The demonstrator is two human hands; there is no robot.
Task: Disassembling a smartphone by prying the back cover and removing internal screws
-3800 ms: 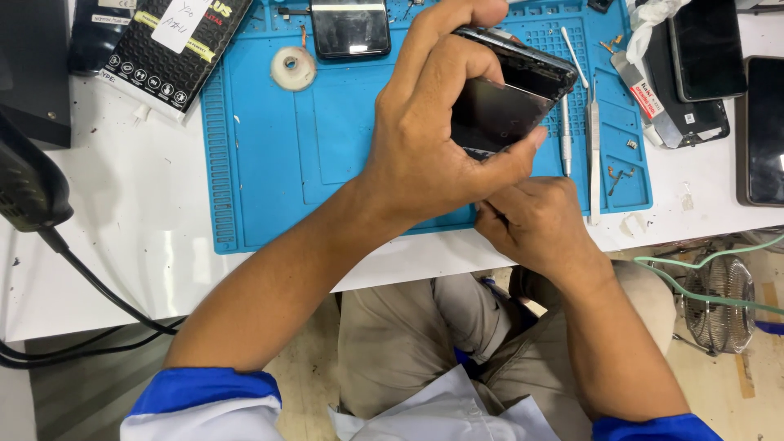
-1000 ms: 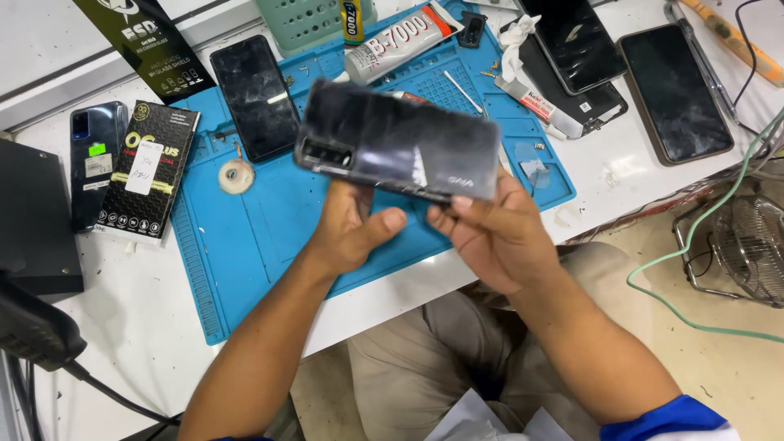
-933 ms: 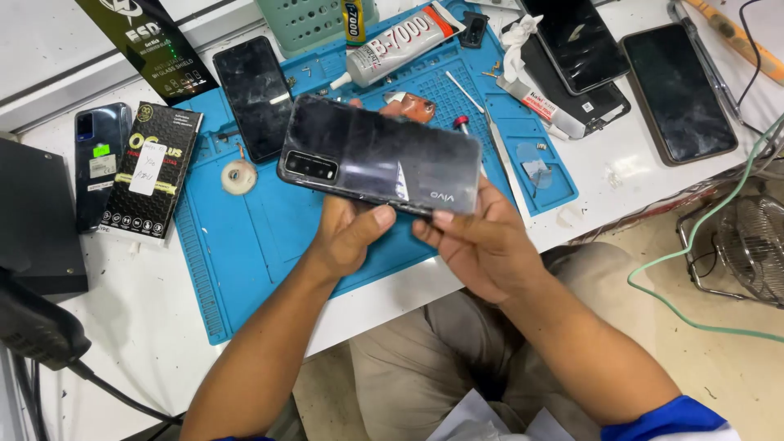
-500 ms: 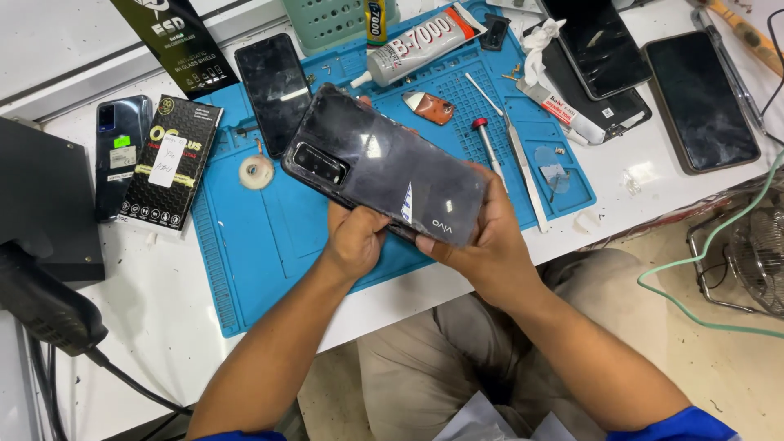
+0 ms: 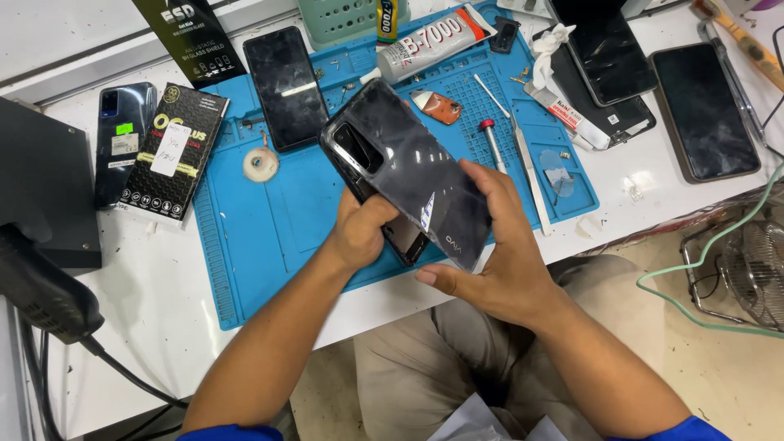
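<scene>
Both my hands hold a dark phone over the blue work mat (image 5: 269, 237). Its glossy black back cover (image 5: 416, 167) faces up, camera cut-out toward the far left, and is lifted off the phone body (image 5: 406, 237) at the near end. My left hand (image 5: 363, 229) grips the phone body from underneath on the left. My right hand (image 5: 498, 253) holds the cover's near right edge, fingers curled over it.
On the mat lie a black phone (image 5: 286, 86), a tape roll (image 5: 261, 163), a glue tube (image 5: 433, 45), an orange pick (image 5: 441, 106), a red-capped screwdriver (image 5: 492, 143) and tweezers (image 5: 529, 175). More phones (image 5: 706, 110) lie right; a screen-protector box (image 5: 171, 151) left. A fan (image 5: 747, 269) stands on the floor.
The phone has turned from lying crosswise to pointing away from me, and the back cover now stands off the body. The camera has tilted, shifting the table.
</scene>
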